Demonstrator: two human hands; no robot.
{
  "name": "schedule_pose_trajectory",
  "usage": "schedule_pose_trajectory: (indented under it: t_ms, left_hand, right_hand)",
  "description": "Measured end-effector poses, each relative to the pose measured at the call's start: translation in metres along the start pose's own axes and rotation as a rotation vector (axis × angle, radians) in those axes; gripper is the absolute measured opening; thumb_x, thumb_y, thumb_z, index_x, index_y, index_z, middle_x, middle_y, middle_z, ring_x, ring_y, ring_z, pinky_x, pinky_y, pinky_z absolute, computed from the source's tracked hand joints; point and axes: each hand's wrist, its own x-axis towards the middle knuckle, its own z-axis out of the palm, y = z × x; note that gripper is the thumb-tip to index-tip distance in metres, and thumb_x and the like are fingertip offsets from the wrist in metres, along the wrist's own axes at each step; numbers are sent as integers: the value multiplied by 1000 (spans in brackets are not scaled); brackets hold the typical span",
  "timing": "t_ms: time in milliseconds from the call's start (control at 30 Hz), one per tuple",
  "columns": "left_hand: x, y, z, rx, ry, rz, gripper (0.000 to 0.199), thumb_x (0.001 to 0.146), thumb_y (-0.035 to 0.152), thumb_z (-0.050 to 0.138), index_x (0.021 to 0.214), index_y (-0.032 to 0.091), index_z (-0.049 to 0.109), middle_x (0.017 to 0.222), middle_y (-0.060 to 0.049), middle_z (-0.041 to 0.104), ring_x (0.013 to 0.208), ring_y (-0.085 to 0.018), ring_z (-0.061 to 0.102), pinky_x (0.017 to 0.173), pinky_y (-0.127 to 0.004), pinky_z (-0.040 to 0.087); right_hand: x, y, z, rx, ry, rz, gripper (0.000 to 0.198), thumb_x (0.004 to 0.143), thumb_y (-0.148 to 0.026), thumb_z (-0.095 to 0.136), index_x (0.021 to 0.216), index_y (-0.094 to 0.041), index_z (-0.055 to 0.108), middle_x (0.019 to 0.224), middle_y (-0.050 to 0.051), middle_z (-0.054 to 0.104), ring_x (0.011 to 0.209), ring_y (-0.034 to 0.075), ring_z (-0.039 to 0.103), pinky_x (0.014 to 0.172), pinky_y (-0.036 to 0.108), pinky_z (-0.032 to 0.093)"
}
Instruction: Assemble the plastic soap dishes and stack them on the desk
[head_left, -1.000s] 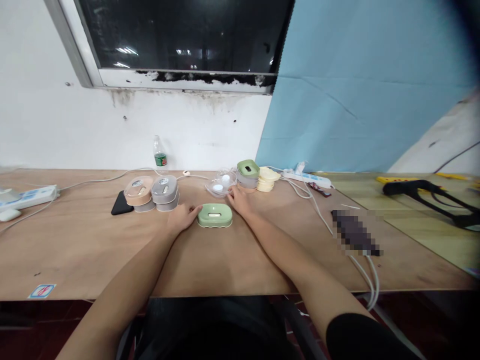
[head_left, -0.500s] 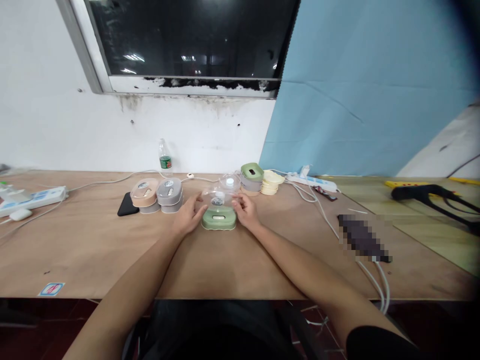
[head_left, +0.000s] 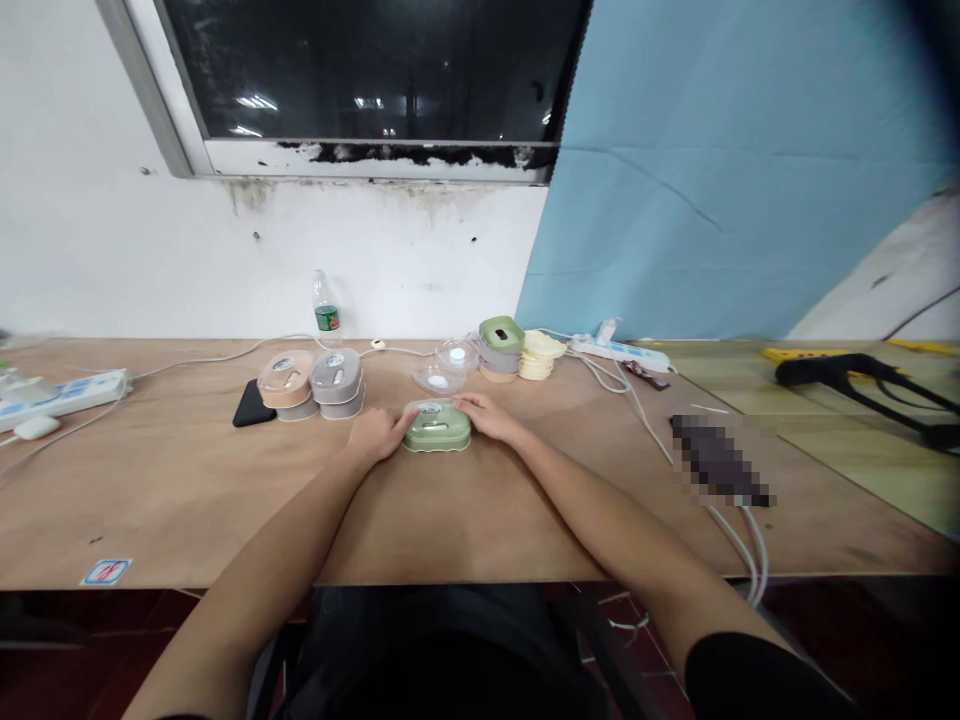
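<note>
A green oval box sits on the table in front of me. Its clear plastic lid, with a round sticker near the back, now lies over the top. My left hand is closed at the lid's left edge, thumb along the side. At the back right corner, my right hand grips the lid's edge with bent fingers. Some of the fingertips are hidden by the lid and box. Behind the box lie loose clear lids, one overlapping another.
To the left stand stacked lidded boxes, peach and grey, beside a black phone. A stack topped by a green tray and cream trays stand behind right. A bottle, power strips and cables surround.
The clear lid, earlier raised behind the green box, has come down and forward onto it. Both hands moved with it, toward the box. The view has shifted slightly.
</note>
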Motion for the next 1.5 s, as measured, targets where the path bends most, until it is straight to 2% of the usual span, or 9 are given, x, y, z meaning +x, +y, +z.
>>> schedule_pose_trajectory:
  t_ms: [167, 333, 433, 567, 667, 733, 1000, 1200, 1500]
  left_hand:
    - [0, 1, 1, -22, -11, 11, 76, 89, 70, 14, 72, 19, 67, 80, -11, 70, 78, -25, 65, 60, -29, 39]
    - [0, 0, 3, -14, 16, -35, 72, 86, 75, 21, 71, 20, 66, 74, -9, 68, 76, -25, 65, 62, -30, 42]
    - [1, -1, 3, -55, 123, -27, 61, 87, 70, 33, 96, 20, 66, 90, -9, 69, 86, -26, 64, 72, -32, 47]
    - [2, 0, 0, -109, 294, 251, 47, 93, 47, 44, 129, 19, 52, 129, -11, 57, 119, -24, 52, 99, -36, 41]
    - [2, 4, -2, -120, 194, 448, 34, 96, 29, 38, 122, 22, 59, 132, -7, 57, 121, -21, 52, 102, -37, 40]
    - [2, 6, -2, -102, 125, 476, 34, 96, 25, 35, 118, 24, 62, 126, -6, 61, 116, -20, 56, 99, -36, 41]
    - [3, 4, 2, 120, 239, 238, 35, 93, 40, 45, 119, 22, 59, 131, -9, 57, 122, -27, 51, 98, -40, 37]
    - [3, 1, 5, 234, 280, 99, 48, 86, 47, 51, 125, 20, 55, 135, -15, 50, 121, -35, 45, 98, -50, 34]
    - [11, -8, 14, 352, 289, 73, 49, 89, 18, 37, 138, 20, 43, 139, -16, 46, 121, -34, 43, 91, -48, 35]
  right_hand:
    - [-3, -4, -11, 41, -102, 151, 36, 85, -36, 52, 112, -15, 64, 50, -6, 54, 39, 7, 41, 38, 18, 29]
    - [-3, -6, -21, 89, -237, 246, 44, 83, -38, 58, 121, -16, 57, 45, -7, 53, 30, 7, 38, 30, 16, 24]
    - [-2, -3, -19, 110, -212, 253, 42, 85, -38, 58, 120, -16, 57, 47, -7, 55, 30, 6, 40, 29, 16, 25]
    - [-1, 1, -8, 132, -90, 186, 38, 88, -40, 53, 118, -15, 56, 49, -7, 55, 29, 5, 39, 29, 16, 26]
    - [0, 3, -2, 149, -59, 154, 38, 90, -41, 51, 117, -15, 56, 46, -8, 52, 29, 6, 40, 30, 16, 29]
    - [1, 4, -1, 162, -31, 155, 37, 91, -43, 48, 116, -16, 55, 46, -8, 52, 31, 7, 44, 31, 16, 31]
    - [3, 8, 2, 106, 12, 161, 32, 89, -37, 53, 113, -16, 55, 65, -1, 64, 38, 6, 48, 38, 17, 34]
    - [0, 10, 2, -288, 129, -55, 41, 86, -39, 57, 120, -18, 57, 62, -4, 57, 55, 11, 53, 56, 22, 39]
    - [4, 16, -7, -385, 340, -86, 38, 83, -39, 53, 115, -18, 60, 60, -4, 55, 60, 15, 53, 61, 26, 39]
